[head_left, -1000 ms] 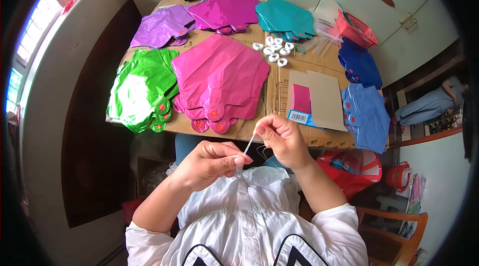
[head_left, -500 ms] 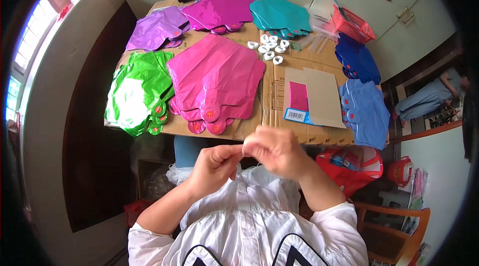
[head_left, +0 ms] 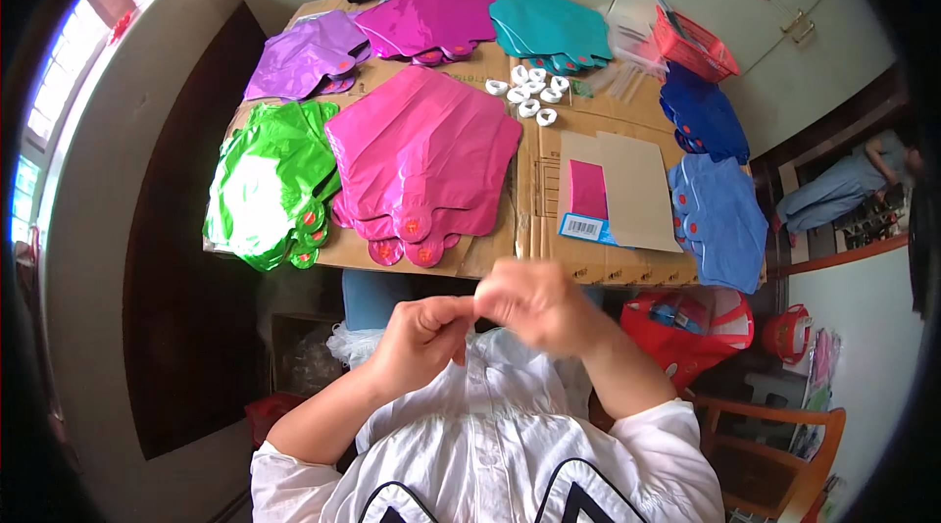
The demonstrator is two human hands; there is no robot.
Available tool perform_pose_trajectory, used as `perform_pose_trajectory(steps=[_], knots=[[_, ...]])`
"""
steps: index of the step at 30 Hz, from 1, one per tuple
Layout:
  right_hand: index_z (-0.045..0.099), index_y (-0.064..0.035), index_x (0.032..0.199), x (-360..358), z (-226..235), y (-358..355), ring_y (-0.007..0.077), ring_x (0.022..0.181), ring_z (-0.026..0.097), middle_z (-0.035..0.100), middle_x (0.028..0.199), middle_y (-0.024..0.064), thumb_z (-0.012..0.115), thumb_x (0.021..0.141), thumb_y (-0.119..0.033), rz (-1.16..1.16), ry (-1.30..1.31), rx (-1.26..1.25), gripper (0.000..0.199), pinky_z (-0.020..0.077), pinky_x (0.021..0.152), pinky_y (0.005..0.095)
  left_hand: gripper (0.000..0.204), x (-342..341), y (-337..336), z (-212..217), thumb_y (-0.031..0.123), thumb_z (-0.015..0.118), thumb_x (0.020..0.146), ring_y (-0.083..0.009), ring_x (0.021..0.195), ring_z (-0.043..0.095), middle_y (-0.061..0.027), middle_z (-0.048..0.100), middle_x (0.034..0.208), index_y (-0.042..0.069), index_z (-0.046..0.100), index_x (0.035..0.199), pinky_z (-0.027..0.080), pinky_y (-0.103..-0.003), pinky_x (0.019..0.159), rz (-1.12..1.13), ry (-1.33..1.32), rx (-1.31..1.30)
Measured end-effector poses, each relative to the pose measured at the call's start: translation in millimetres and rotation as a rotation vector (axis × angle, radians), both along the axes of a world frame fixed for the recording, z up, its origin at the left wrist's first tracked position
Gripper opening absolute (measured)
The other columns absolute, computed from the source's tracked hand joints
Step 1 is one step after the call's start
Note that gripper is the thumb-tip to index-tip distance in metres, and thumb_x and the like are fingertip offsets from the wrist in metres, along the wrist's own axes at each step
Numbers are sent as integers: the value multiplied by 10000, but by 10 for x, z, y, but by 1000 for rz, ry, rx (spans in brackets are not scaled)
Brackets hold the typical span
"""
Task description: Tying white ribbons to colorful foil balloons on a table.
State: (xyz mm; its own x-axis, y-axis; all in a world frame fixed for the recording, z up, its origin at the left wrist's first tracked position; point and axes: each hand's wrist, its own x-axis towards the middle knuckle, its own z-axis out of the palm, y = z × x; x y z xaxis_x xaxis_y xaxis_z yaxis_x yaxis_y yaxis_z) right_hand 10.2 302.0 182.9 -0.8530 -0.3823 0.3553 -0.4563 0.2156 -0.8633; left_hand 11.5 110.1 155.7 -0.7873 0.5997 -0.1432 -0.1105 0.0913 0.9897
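My left hand [head_left: 423,339] and my right hand [head_left: 536,305] meet in front of my chest, just off the table's near edge. Both are closed, fingertips against each other, and whatever they pinch is too small or hidden to make out. My right hand is smeared by motion. Beyond them lies a stack of flat, glossy pink foil balloons [head_left: 426,146] with round tabs toward me. Past its right side sit several small white rolls [head_left: 529,108] in a cluster. To the right, beige card sheets [head_left: 642,190] rest beside a pink and blue packet [head_left: 588,192].
More foil stacks ring the cardboard-covered table [head_left: 470,253]: green [head_left: 270,175], lilac [head_left: 304,57], magenta [head_left: 431,21], teal [head_left: 549,28], dark blue [head_left: 704,111], light blue [head_left: 720,219]. A red basket [head_left: 694,48] stands at the back right. Below are a red bag [head_left: 676,337] and wooden chair [head_left: 774,445].
My right hand has shifted slightly downward, still against my left fingertips. A thin pale strip seen between the fingers earlier is no longer clear. The things on the table stay put.
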Motion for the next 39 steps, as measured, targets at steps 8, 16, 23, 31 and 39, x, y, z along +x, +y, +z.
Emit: perform_pose_trajectory(steps=[8, 16, 23, 31, 39], knots=[[588, -26, 811, 54, -476, 36, 153, 649, 543, 552, 695, 58, 591, 877, -128, 93, -232, 65, 122, 435, 603, 279, 233, -119, 14, 71, -19, 489, 911, -63, 540, 555, -130, 666, 1012, 10, 620, 1101, 460, -190, 467, 265, -42, 278], [584, -13, 819, -117, -255, 141, 189, 682, 606, 599, 729, 93, 607, 863, -120, -76, -211, 54, 119, 464, 611, 299, 253, -68, -24, 248, -4, 472, 912, -60, 582, 567, -81, 673, 960, 5, 610, 1124, 487, -200, 516, 100, -298, 337], [592, -18, 816, -78, -52, 157, 147, 680, 579, 589, 719, 80, 584, 888, -161, 28, -218, -84, 160, 452, 619, 284, 201, -79, -53, 297, -57, 519, 855, -59, 555, 544, -52, 658, 814, -15, 642, 1009, 467, -205, 484, -170, -19, -80], [590, -17, 829, -21, 16, 81, 164, 700, 601, 585, 715, 85, 590, 888, -156, 180, -242, -119, 150, 449, 613, 288, 361, -219, -52, 195, -136, 455, 818, -25, 622, 524, 6, 604, 786, 24, 632, 1089, 459, -201, 535, 2, 42, -149], [582, -23, 831, 51, -141, 8, 193, 650, 584, 589, 722, 107, 598, 876, -143, 204, -205, 22, 130, 450, 591, 297, 240, -332, -105, 349, -34, 513, 878, -41, 543, 522, -96, 666, 897, -7, 624, 1090, 429, -180, 468, 258, 104, 173]])
